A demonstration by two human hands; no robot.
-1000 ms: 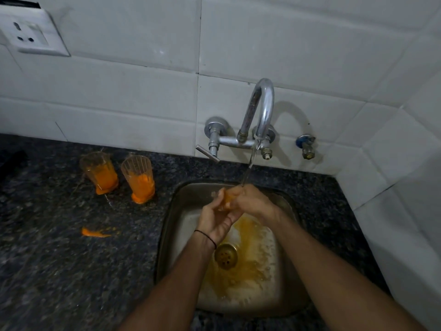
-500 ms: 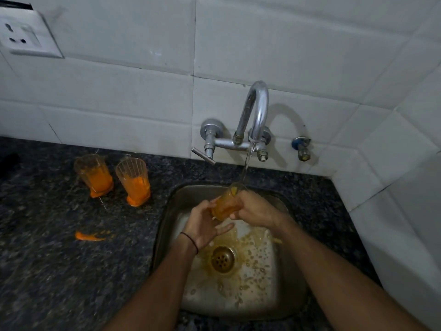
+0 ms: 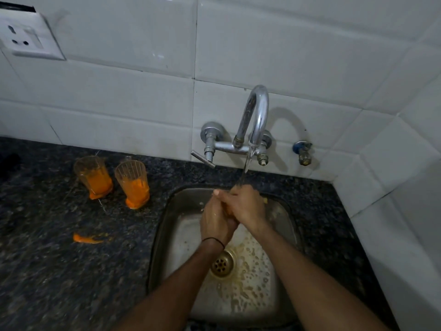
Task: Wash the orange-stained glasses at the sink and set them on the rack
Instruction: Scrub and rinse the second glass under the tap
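A glass (image 3: 228,209) is being held over the sink (image 3: 167,235), directly under the thin stream of water (image 3: 247,163) being let fall from the tap (image 3: 256,111). It is being clasped by both hands at once, the left hand (image 3: 213,223) wrapped round it from the left and below, the right hand (image 3: 247,206) closed over it from the right and above, so that only a sliver of orange is being shown between them. The glass is being judged light and rigid, breakable if knocked against the steel, and slippery, since it is being wetted and is coated with orange residue; whether it is true glass or plastic cannot be told. Hold is best being taken round the body wall, fingers well round it, not at the thin rim. Two more glasses (image 3: 94,174), not yet washed, are being left standing close together on the dark speckled stone desk (image 3: 59,271) to the left of the sink, orange pooled inside and around their bases, and an orange smear (image 3: 86,238) is lying nearer on the desk. Yellowish foamy water is being drained round the brass drain (image 3: 223,262). The corner is being enclosed by a white tiled wall (image 3: 119,103), with a socket (image 3: 26,41) at upper left and a small valve (image 3: 303,151) right of the tap. The room is being dimly lit, and no rack is being shown.
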